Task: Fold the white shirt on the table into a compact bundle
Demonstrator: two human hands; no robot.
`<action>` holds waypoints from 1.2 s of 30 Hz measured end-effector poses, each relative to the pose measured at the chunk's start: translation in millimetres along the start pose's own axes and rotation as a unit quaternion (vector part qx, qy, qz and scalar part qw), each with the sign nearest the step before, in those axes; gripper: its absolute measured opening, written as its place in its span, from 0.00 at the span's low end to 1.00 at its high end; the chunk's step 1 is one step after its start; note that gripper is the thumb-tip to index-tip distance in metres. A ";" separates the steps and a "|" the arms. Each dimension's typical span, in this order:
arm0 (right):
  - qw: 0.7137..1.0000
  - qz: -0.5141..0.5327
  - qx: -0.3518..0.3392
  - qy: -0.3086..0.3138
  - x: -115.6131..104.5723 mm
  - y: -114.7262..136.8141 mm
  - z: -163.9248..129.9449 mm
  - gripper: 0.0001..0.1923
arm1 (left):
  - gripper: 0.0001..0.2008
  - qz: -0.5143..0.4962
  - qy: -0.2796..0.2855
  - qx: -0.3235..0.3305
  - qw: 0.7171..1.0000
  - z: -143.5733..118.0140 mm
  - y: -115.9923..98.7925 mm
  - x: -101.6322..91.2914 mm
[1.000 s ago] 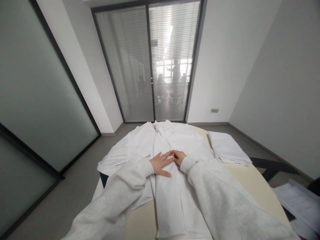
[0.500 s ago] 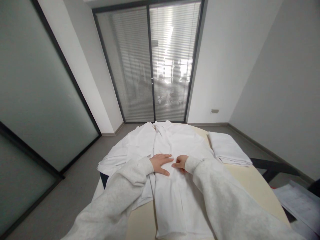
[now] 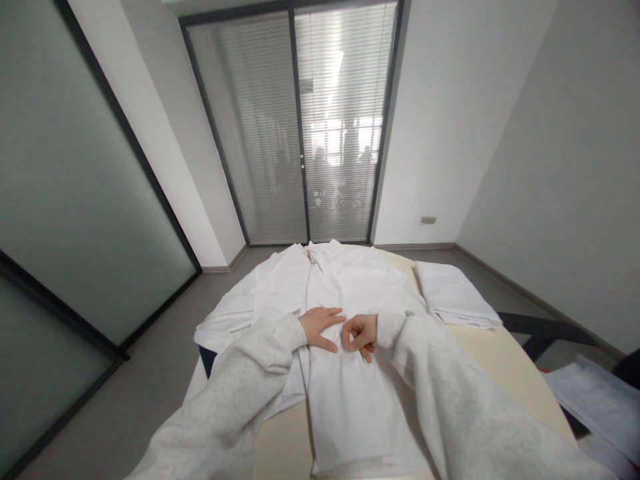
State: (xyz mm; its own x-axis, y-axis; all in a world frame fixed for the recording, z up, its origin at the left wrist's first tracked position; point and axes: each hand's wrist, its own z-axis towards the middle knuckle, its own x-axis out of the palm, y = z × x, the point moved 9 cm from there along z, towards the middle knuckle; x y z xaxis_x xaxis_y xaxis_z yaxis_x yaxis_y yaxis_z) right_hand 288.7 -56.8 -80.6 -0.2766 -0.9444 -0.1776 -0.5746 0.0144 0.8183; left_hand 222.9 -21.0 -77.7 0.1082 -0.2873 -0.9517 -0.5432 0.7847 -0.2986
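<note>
Nearest me, bare tabletop shows beside the coat, which lies spread out, unfolded; laying it flat looks mostly done, and how much is left I cannot tell. Midway up it, my left hand rests flat, fingers fanned. My right hand, just beside, is curled, any pinched fabric hidden. Farther off, at the right, sits a neatly folded cloth.

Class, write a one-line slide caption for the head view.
Left hand splayed, right hand curled, over a white garment spread on a table, folded white cloth alongside.
</note>
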 end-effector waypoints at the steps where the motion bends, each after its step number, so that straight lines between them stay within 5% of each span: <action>1: 0.999 -0.014 0.024 0.033 6.0 -3.2 -5.0 0.24 | 0.44 0.004 0.001 -0.002 1.000 0.0 1.3 1.9; 3: 0.993 -0.036 0.070 0.086 15.6 -9.7 -15.6 0.24 | 0.45 0.010 0.001 -0.003 1.000 0.2 2.2 4.6; 5: 0.992 -0.060 0.088 0.067 12.6 -10.4 -19.5 0.22 | 0.45 0.017 0.002 -0.005 1.000 0.3 1.1 6.1; 8: 0.976 -0.134 0.036 -0.166 -28.1 5.6 -12.0 0.13 | 0.46 0.038 -0.005 -0.017 0.999 0.5 -2.6 7.2; 10: 0.909 -0.210 -0.039 -0.357 -55.7 23.4 -13.0 0.12 | 0.45 0.063 -0.018 -0.030 0.997 0.7 -5.7 7.7; 12: 0.832 -0.285 -0.137 -0.455 -61.9 36.8 -10.1 0.13 | 0.44 0.087 -0.032 -0.047 0.995 0.9 -8.7 9.6; 14: 0.797 -0.342 -0.220 -0.446 -54.0 37.2 4.5 0.17 | 0.41 0.105 -0.034 -0.066 0.992 1.1 -11.0 13.5; 16: 0.795 -0.378 -0.239 -0.410 -48.7 26.0 21.6 0.21 | 0.39 0.116 -0.028 -0.089 0.989 0.7 -12.1 16.8; 21: 0.801 -0.414 -0.189 -0.389 -52.4 3.4 37.6 0.25 | 0.37 0.085 0.016 -0.100 0.991 -5.9 -14.5 3.1; 26: 0.795 -0.440 -0.179 -0.378 -51.2 -0.3 39.5 0.26 | 0.17 -0.082 0.058 -0.041 0.994 -21.5 -14.4 -29.0; 30: 0.792 -0.445 -0.184 -0.375 -51.5 -3.2 41.4 0.27 | 0.18 -0.325 0.237 -0.084 0.912 -35.5 -16.9 5.3; 36: 0.783 -0.465 -0.179 -0.372 -53.6 -8.1 45.8 0.28 | 0.18 -0.449 0.511 -0.048 0.731 -56.6 -78.6 68.2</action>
State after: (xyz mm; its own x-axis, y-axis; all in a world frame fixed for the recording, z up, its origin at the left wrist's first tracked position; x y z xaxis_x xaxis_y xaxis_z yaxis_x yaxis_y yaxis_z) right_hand 272.9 8.7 -102.8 -0.3157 -0.0371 -0.9481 -0.5775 -0.7854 0.2230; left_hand 225.8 -133.3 -115.1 -0.1947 -0.9622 0.1903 -0.6973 -0.0007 -0.7168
